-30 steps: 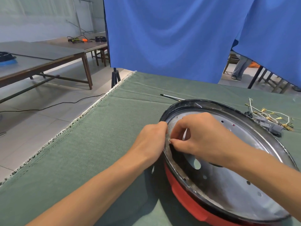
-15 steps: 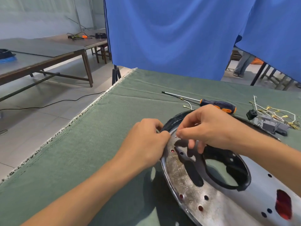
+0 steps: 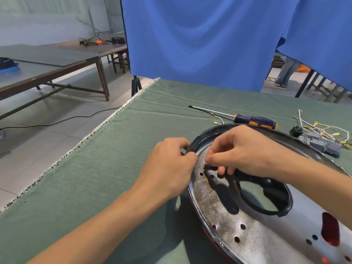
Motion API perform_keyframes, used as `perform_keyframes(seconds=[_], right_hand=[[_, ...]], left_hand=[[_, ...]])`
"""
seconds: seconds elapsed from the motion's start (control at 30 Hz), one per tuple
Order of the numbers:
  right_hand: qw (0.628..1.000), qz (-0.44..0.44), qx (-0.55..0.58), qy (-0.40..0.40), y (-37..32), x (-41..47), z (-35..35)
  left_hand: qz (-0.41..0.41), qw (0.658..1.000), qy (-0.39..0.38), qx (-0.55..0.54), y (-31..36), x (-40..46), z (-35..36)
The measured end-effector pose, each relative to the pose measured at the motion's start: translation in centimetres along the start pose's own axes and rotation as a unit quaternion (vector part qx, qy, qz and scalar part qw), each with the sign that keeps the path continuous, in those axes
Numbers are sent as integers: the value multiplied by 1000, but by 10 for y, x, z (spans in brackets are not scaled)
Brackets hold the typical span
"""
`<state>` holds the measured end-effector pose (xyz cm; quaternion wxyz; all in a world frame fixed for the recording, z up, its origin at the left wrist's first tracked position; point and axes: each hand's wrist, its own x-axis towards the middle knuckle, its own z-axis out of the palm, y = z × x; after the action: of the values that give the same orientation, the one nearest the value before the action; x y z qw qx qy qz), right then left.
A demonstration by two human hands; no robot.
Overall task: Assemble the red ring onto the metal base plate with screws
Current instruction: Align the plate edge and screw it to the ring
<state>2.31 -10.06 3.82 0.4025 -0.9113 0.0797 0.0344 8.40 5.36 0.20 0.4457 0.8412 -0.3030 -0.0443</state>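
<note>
L hand (image 3: 171, 164) gripping base plate (image 3: 219, 208) rim, R hand (image 3: 245, 149) pinching screw (image 3: 205, 163)

Two bare forearms, no sleeves in view, left hand (image 3: 169, 166) and right hand (image 3: 242, 149) without gloves, rings or watch, short plain fingernails

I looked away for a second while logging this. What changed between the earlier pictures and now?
The view dropped toward the plate, bringing the screwdriver into sight. The right hand shifted along the plate's left edge, its fingertips pinching a small screw. In the last half second almost nothing moved. The left hand stayed gripping the plate's rim; the wires stayed put.
</note>
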Motion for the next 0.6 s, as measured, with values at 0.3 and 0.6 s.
perform_keyframes(seconds=[0.3,0.6], right_hand=[[1000,9,8,-17,-4,-4,3],[998,-5,-8,-63,-9,-8,3]], left_hand=[[31,999,1,5,-4,-3,-3],[38,999,10,14,-5,-6,-2]])
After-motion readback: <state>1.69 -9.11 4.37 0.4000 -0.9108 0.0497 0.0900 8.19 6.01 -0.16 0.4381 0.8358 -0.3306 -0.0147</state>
